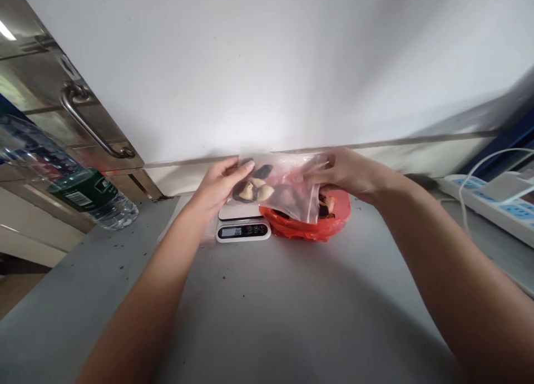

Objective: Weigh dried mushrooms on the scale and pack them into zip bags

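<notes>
A clear zip bag (286,186) with pale and dark pieces in it is held sideways between my hands. My left hand (225,183) pinches its bottom end, thumb on top. At the zip end, my right hand (340,172) has its fingers at the bag's opening, partly hidden by the plastic. Below the bag stands a white digital scale (244,232) with a lit display; its digits are too small to read surely. A red plastic bag (308,231) with dark and pale pieces inside sits to the right of the scale, partly under the clear bag.
Clear plastic bags (204,236) lie left of the scale. A large water bottle (89,192) with a green label stands at the left. A white power strip (496,206) and cable (463,206) are at the right. The white wall (267,67) rises behind the grey table (250,317).
</notes>
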A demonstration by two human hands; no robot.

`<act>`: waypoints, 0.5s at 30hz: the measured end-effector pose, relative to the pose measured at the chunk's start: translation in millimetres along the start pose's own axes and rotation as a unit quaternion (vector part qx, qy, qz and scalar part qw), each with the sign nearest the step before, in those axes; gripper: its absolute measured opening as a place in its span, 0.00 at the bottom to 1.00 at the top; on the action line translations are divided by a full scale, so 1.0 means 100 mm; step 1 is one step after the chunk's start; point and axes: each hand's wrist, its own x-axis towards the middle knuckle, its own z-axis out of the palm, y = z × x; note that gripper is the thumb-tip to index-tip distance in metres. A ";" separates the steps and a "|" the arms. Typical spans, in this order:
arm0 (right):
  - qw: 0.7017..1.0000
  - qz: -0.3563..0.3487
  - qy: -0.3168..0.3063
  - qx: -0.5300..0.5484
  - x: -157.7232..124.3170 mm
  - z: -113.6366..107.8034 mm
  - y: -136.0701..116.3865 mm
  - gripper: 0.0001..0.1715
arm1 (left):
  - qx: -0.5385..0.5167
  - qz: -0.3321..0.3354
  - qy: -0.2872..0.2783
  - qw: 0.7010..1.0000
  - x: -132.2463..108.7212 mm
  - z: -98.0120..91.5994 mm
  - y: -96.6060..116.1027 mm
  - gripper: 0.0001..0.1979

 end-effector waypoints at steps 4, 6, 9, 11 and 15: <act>0.993 0.048 -0.108 0.011 0.07 0.03 0.10 0.28 | 0.035 -0.025 0.025 0.999 0.03 -0.12 -0.04 0.13; 0.989 0.047 -0.136 0.018 0.08 0.03 0.12 0.27 | 0.071 -0.045 0.033 0.996 0.05 -0.15 -0.07 0.14; 0.988 0.045 -0.148 0.005 0.09 0.07 0.13 0.25 | 0.172 -0.047 0.062 0.982 0.05 -0.17 -0.09 0.20; 0.990 0.048 -0.134 -0.004 0.10 0.10 0.13 0.26 | 0.273 -0.001 0.098 0.957 0.03 -0.15 -0.07 0.21; 0.994 0.018 -0.106 -0.005 0.12 0.19 0.14 0.28 | 0.379 0.099 0.018 0.920 -0.07 -0.05 0.07 0.11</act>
